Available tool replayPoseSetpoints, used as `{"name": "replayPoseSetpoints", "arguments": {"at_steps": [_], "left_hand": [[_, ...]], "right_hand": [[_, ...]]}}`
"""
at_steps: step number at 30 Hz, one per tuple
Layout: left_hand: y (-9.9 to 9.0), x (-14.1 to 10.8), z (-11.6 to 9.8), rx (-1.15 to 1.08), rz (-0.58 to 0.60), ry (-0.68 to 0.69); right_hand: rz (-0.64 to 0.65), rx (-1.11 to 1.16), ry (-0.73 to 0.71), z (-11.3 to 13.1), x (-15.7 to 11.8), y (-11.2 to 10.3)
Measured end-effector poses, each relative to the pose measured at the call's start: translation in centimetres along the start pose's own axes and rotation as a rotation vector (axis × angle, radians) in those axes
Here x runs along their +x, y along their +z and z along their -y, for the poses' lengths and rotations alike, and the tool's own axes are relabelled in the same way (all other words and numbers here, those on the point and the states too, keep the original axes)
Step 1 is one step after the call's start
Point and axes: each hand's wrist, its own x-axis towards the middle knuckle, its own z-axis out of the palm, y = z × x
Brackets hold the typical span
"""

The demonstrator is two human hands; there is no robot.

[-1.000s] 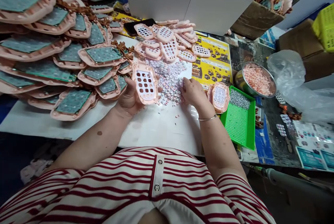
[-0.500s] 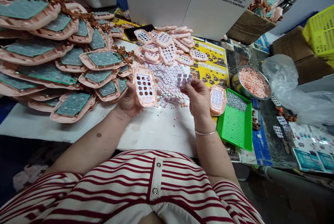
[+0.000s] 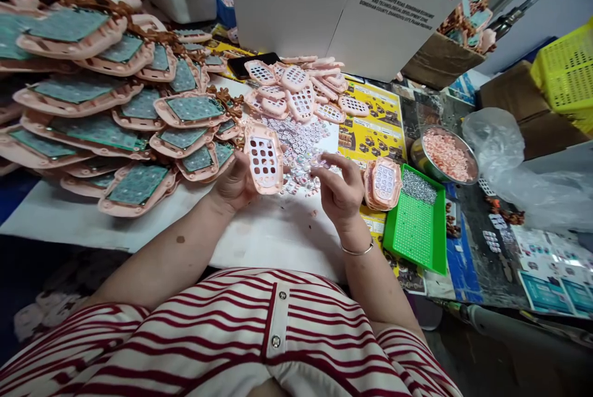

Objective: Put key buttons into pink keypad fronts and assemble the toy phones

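your left hand [image 3: 235, 186], 11 o'clock, grips a pink shell [image 3: 264, 162] by its side, tilted up. your right hand [image 3: 341, 188], 1 o'clock, fingers curled; cannot tell whether anything is pinched. beyond, 12 o'clock: loose small key pieces [image 3: 303, 136] on the worktop [image 3: 278, 230], then heaped pink covers [image 3: 295, 79], then a white carton [image 3: 296, 17].

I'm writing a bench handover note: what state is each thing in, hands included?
Held shell: raised, keyholes open
Left hand: gripping that shell
Key pieces: loosely heaped
Right hand: curled near those pieces; grip unclear
Stacked shells: top one key-fitted
Green tray: silver bits at far end
Steel bowl: full of pink pieces
Plastic bag: crumpled
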Motion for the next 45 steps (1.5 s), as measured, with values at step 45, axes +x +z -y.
{"name": "replayPoseSetpoints", "arguments": {"at_steps": [45], "left_hand": [[0.2, -0.3, 0.7, -0.069, 0.071, -0.199]], "right_hand": [[0.484, -0.140, -0.134, 5.0, 2.1, 0.0]]}}
